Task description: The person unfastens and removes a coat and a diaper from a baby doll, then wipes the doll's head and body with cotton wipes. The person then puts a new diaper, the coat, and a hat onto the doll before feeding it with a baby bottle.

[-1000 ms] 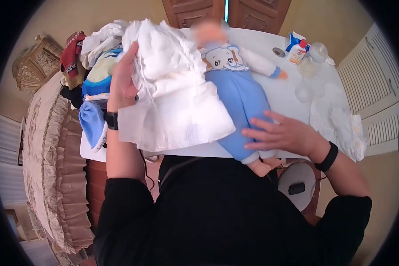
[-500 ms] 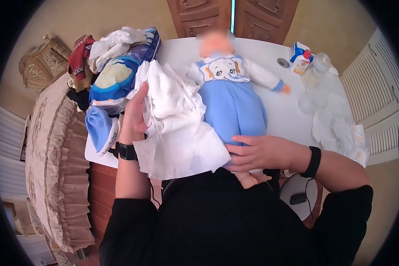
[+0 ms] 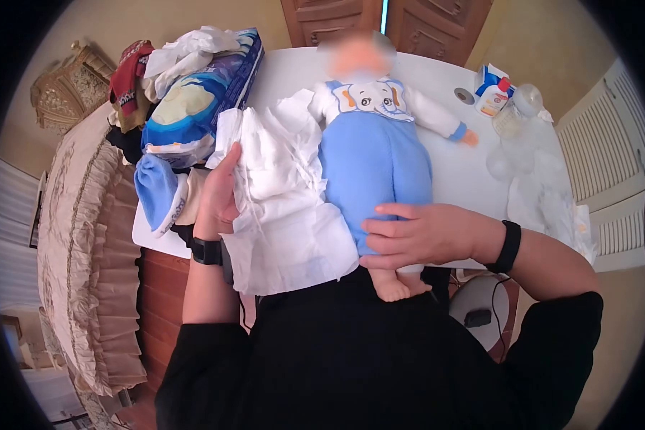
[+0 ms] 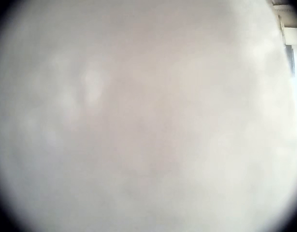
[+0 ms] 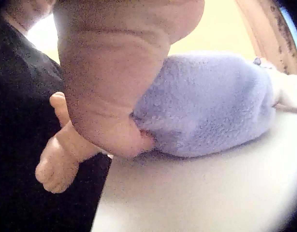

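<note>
A white diaper [image 3: 279,172], unfolded, is held at its left edge by my left hand [image 3: 222,190], thumb on top and the other fingers hidden beneath. In the left wrist view a blurred white surface fills nearly everything. Beside the diaper a baby doll [image 3: 380,161] lies on its back, in blue trousers and a white top with an elephant face. My right hand [image 3: 426,233] grips the doll's lower legs, fingers wrapped over the blue cloth [image 5: 211,106]. The doll's bare feet [image 3: 398,287] stick out past the table's front edge.
On the white table [image 3: 459,179], a blue diaper pack [image 3: 186,115] stands at left beside piled clothes [image 3: 129,79] and a blue baby hat [image 3: 156,190]. A lotion bottle [image 3: 493,99] and clear plastic items [image 3: 512,143] sit at right. A ruffled bed [image 3: 86,251] is further left.
The diaper has come down from a raised position to lie beside the doll, held by the left hand throughout. My right hand has moved from hovering over the doll's legs to gripping them.
</note>
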The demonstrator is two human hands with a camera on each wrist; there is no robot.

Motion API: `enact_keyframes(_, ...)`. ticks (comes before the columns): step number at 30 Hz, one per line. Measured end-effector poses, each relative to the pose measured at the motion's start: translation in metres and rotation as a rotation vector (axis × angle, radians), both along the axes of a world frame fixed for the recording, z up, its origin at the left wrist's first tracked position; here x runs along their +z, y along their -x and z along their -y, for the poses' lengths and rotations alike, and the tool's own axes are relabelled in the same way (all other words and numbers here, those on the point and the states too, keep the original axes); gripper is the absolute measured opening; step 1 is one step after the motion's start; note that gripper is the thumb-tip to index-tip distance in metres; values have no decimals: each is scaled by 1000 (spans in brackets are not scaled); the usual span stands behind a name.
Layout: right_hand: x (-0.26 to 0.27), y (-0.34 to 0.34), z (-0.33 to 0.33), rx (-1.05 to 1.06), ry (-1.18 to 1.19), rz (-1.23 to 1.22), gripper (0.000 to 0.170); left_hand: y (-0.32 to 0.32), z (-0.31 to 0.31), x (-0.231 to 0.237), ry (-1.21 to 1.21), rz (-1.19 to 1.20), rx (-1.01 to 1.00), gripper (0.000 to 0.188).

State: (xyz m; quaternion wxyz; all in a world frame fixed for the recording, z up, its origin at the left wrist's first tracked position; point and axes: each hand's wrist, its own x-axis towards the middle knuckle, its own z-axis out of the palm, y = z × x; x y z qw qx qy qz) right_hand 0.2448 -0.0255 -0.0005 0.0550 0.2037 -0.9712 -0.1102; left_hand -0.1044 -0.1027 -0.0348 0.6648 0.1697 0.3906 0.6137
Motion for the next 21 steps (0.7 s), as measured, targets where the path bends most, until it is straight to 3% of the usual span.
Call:
enact_keyframes(2, 19, 3, 1, -25, 77, 13, 54, 1, -1, -8, -19, 22, -3, 43)
enact_keyframes(4, 44, 8, 4, -145, 385, 146, 71, -2, -1, -10, -36, 45, -7, 43)
enact_keyframes(7, 67, 12, 4, -226, 499, 90, 83, -14, -3, -11, 8, 53, -3, 44)
enact_keyframes(10, 82, 15, -4, -261, 632, 6, 82, -15, -11, -27, 39, 9, 19, 41)
enact_keyframes(14, 89, 22, -21, -223, 769, -69, 74, -12, -19, -41, 70, 133, -107, 38)
enact_keyframes(19, 93, 24, -39, -241, 883, -130, 73, -18, -24, -40, 222, -45, -202, 36)
enact_keyframes(21, 100, 23, -40, -411, 1073, -88, 57, -17, -27, -33, 255, -62, -292, 36)
